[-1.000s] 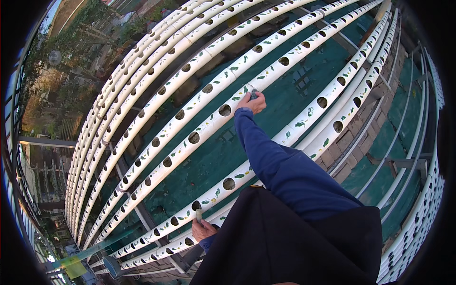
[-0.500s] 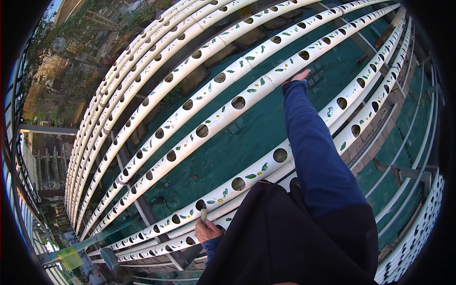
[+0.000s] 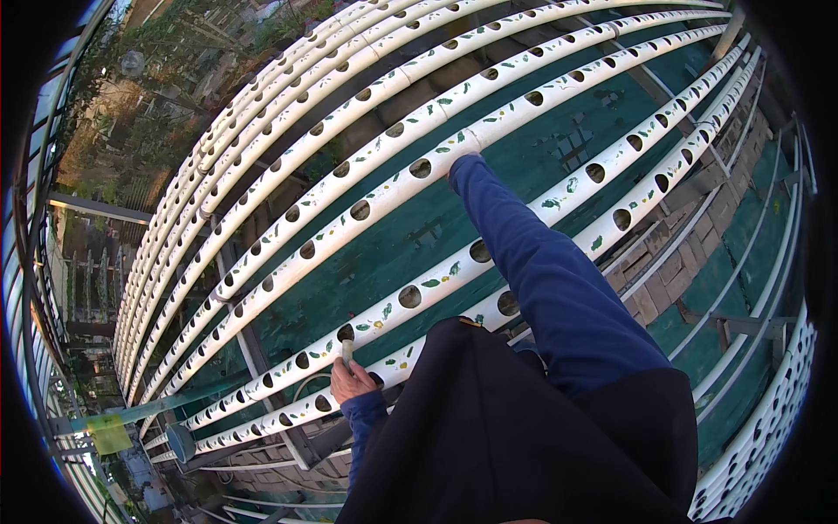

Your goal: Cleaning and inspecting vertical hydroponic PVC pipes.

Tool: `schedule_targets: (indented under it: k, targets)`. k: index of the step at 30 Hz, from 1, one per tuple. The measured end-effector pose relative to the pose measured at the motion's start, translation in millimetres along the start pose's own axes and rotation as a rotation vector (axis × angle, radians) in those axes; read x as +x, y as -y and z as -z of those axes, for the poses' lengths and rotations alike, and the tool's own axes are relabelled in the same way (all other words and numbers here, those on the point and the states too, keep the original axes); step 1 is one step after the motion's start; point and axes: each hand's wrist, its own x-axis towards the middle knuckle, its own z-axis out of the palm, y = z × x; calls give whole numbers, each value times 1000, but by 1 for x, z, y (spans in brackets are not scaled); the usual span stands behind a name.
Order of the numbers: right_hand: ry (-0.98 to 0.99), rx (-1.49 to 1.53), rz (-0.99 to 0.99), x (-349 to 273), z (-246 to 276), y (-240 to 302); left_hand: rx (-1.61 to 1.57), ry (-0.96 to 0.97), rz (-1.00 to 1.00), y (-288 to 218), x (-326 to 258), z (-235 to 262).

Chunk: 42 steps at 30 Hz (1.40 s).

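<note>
Long white pipes with round holes run across the view, dotted with green and yellow leaf-like marks. My left hand [image 3: 351,382] is closed around a short, pale, tube-like piece [image 3: 346,351], which stands upright beside a hole in the near white pipe [image 3: 377,321]. What exactly this piece is cannot be made out. Stretched far forward, my right arm in a blue sleeve [image 3: 532,249] reaches a farther white pipe [image 3: 391,189]. Only a sliver of my right hand [image 3: 451,177] shows at that pipe's lower side; its fingers are hidden.
Dark green ground sheeting [image 3: 349,262] lies beneath the pipes. Grey metal supports [image 3: 253,345] cross under them. Brick paving [image 3: 676,262] shows at the right, with thin rails beside it. A yellow card [image 3: 109,434] hangs at the lower left.
My right hand, outstretched and open before, has moved left and nearer to the far pipe, where its fingers drop out of sight. My left hand still holds the pale piece. The view has shifted slightly.
</note>
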Motion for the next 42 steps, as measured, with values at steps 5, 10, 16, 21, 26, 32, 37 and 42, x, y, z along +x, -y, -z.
schedule_targets:
  k: [5, 10, 16, 21, 26, 32, 37, 42]
  targets:
    - [-13, -251, -297, -61, -9, 13, -134, -140, -85, 6, -9, 4]
    - [6, -378, -287, -141, -1, 114, -317, -190, 58, -12, -72, 28]
    - [-82, -306, 64, -165, 42, 271, -457, -104, 20, -110, -151, 27]
    - [-150, -507, 250, -131, 101, 337, -456, 3, -82, -187, -155, 24]
    - [-250, -715, 462, -132, 91, 292, -489, -6, -142, -226, -159, 36]
    - [-145, -1320, 855, -89, 56, 310, -598, 69, -220, -323, -130, 47]
    - [315, -1809, 1164, -60, 7, 273, -624, 96, -190, -398, -67, 17]
    - [407, -2407, 996, 16, 7, 270, -492, 219, -154, -462, -22, -57]
